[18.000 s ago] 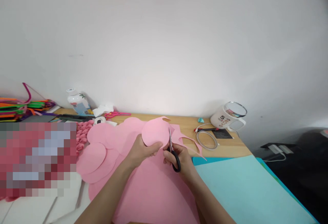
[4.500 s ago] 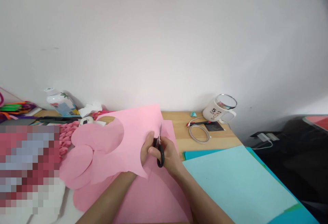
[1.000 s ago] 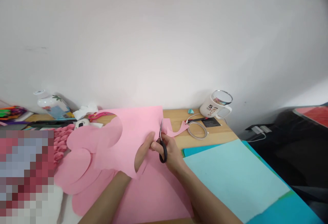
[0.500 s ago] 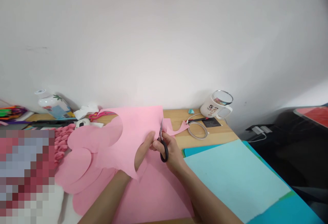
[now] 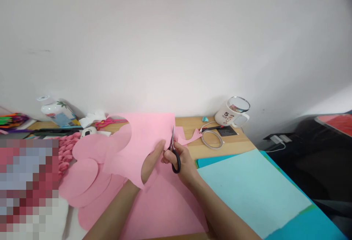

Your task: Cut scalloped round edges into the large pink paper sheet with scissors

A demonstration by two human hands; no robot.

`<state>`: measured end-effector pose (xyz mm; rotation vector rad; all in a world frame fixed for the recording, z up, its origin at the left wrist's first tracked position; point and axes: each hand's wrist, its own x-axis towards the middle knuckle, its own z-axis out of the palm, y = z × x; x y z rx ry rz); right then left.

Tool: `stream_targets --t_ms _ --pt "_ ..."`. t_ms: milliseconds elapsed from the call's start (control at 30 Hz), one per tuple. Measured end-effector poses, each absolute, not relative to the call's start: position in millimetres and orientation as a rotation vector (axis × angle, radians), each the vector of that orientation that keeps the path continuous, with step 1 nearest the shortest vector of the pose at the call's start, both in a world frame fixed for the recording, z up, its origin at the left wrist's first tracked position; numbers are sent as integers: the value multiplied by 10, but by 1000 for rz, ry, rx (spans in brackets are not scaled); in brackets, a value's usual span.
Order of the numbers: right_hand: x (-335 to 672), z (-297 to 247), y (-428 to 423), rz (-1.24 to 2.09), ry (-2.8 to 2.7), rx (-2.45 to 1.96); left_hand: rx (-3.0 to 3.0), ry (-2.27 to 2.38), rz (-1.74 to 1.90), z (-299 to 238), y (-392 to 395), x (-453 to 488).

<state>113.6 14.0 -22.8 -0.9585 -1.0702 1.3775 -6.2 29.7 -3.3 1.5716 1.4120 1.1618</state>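
My right hand grips scissors with black handles, their blades pointing away from me along the right part of a raised pink paper sheet. From below, my left hand holds that sheet, its thumb on top and its other fingers hidden beneath. Round cutouts leave curved edges on the sheet's left and lower sides. Several rounded pink paper pieces lie overlapping to the left. Under my hands rests a larger pink sheet. A curved pink scrap sits just right of the scissors.
At the back right stand a white mug, a coiled cable and a black card. Light blue sheets cover the right side. A white bottle, pink-handled scissors and pink chunky yarn are at left.
The pink sheet's lower left part has shifted slightly left and up, showing more of my left hand. My right hand and the scissors stay nearly in place.
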Motion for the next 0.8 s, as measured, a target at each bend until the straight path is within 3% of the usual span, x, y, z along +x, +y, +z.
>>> stream_targets --t_ms 800 --pt "1115 -268 148 1400 -1073 -914 1585 1601 1137 76 292 -36"
